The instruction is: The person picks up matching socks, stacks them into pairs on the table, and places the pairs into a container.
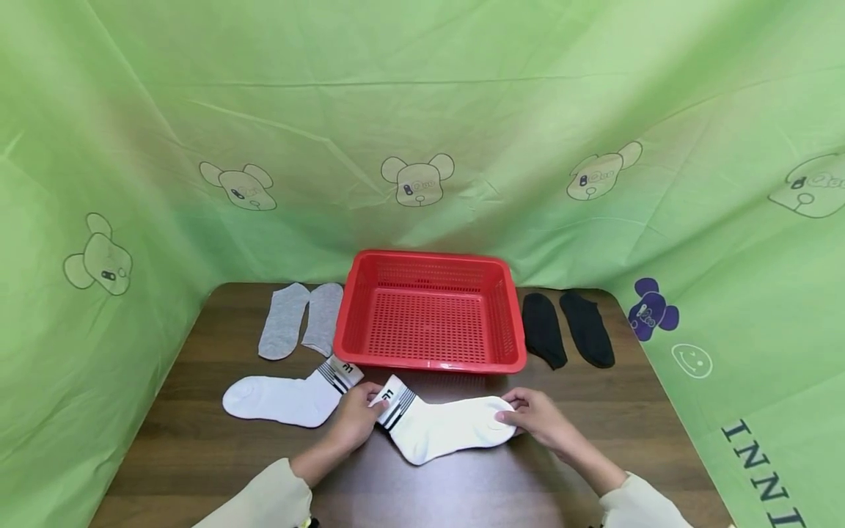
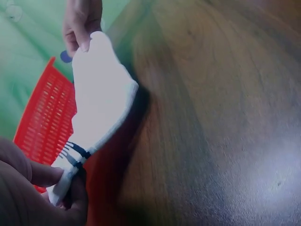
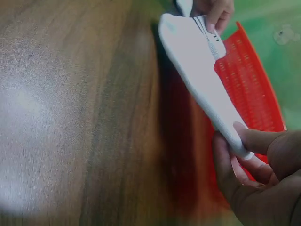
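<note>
A white sock [image 1: 455, 427] with black stripes and lettering at its cuff is stretched between both hands, in front of the basket. My left hand [image 1: 357, 415] pinches the cuff between thumb and fingers. At the toe end my right hand [image 1: 536, 416] pinches the fabric, thumb on top. In both wrist views the sock [image 2: 101, 89] appears lifted above the table, its shadow below. A matching white sock [image 1: 277, 400] lies flat to the left, toe pointing left, its striped cuff close to the left hand.
Behind the hands stands a red plastic basket [image 1: 429, 364] with perforated walls. Two grey socks [image 1: 284, 321] lie left of it, two black socks [image 1: 587, 328] right of it. The brown wooden table [image 1: 198, 469] meets a green printed cloth [image 1: 422, 110] at the back and sides.
</note>
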{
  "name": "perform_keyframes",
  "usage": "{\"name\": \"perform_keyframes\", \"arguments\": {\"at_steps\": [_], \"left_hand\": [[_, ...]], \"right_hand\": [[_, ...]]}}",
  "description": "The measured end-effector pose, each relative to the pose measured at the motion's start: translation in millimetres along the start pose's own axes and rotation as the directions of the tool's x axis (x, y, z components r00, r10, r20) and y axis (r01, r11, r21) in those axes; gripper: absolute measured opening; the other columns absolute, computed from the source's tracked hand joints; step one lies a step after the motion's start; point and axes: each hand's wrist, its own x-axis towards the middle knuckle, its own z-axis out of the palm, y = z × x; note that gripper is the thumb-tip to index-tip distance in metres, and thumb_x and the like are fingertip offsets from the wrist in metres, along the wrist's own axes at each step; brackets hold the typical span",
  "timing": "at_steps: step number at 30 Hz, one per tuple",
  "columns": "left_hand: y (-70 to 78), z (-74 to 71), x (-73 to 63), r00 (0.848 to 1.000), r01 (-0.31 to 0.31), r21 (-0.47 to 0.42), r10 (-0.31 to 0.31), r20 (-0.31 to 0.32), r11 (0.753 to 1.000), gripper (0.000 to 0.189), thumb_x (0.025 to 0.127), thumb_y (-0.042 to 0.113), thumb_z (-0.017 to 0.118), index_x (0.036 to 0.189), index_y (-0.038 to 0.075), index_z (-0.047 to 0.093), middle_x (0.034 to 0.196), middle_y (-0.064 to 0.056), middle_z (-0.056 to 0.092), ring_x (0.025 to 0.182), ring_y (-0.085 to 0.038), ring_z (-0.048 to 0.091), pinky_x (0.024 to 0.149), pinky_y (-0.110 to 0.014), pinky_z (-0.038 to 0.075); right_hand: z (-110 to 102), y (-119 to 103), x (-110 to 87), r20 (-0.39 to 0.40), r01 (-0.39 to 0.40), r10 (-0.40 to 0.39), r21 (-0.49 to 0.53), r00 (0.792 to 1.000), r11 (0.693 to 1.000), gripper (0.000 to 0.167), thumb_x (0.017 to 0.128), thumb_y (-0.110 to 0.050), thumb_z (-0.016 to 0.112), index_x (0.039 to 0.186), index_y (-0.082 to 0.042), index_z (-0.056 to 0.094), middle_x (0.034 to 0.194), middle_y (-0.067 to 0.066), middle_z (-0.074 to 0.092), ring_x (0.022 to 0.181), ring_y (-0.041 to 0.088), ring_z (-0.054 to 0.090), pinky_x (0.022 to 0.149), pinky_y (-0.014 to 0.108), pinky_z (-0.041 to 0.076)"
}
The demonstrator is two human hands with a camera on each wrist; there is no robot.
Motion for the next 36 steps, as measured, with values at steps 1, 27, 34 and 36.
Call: {"name": "perform_keyframes", "arguments": {"at_steps": [1,27,34,36], "left_hand": [[-1.1,0.4,0.7,1.000,-0.010,0.028,0.010,-0.008,1.000,0.021,0.088,-0.002,0.070,0.108,-0.010,0.070,0.092,-0.017,0.074,0.084,-0.020,0.067,0.071,-0.030,0.055],[-19.3,22.6,3.4,0.931,-0.238,0.618,0.357,-0.073,0.749,0.017,0.075,-0.001,0.083,0.088,-0.006,0.074,0.079,-0.011,0.055,0.079,-0.025,0.054,0.070,-0.039,0.047],[-24.1,28.4,1.2,0.919,-0.257,0.680,0.391,-0.048,0.687,0.028,0.087,-0.001,0.073,0.111,-0.016,0.068,0.094,-0.019,0.055,0.090,-0.031,0.053,0.073,-0.042,0.050],[-26.0,29.9,0.4,0.919,-0.264,0.704,0.394,-0.024,0.659,0.030,0.090,-0.003,0.067,0.116,-0.019,0.065,0.096,-0.020,0.053,0.090,-0.031,0.050,0.071,-0.039,0.046]], "right_hand": [[2,1,1.6,-0.010,0.009,-0.009,-0.009,1.000,1.000,0.032,0.091,-0.008,0.075,0.112,0.013,0.062,0.086,0.009,0.070,0.074,0.015,0.065,0.064,0.033,0.060],[26,15,24.6,-0.303,-0.013,-0.108,-0.370,0.947,0.929,0.018,0.080,-0.007,0.085,0.090,-0.007,0.070,0.076,0.001,0.065,0.069,0.012,0.052,0.058,0.022,0.041],[28,18,26.8,-0.305,-0.019,-0.112,-0.395,0.946,0.919,0.020,0.081,-0.007,0.085,0.093,-0.004,0.069,0.081,0.003,0.062,0.071,0.014,0.050,0.058,0.022,0.041],[29,19,27.0,-0.306,-0.026,-0.107,-0.400,0.946,0.916,0.021,0.081,-0.007,0.085,0.094,-0.004,0.069,0.082,0.004,0.061,0.071,0.014,0.050,0.059,0.022,0.041]]}}
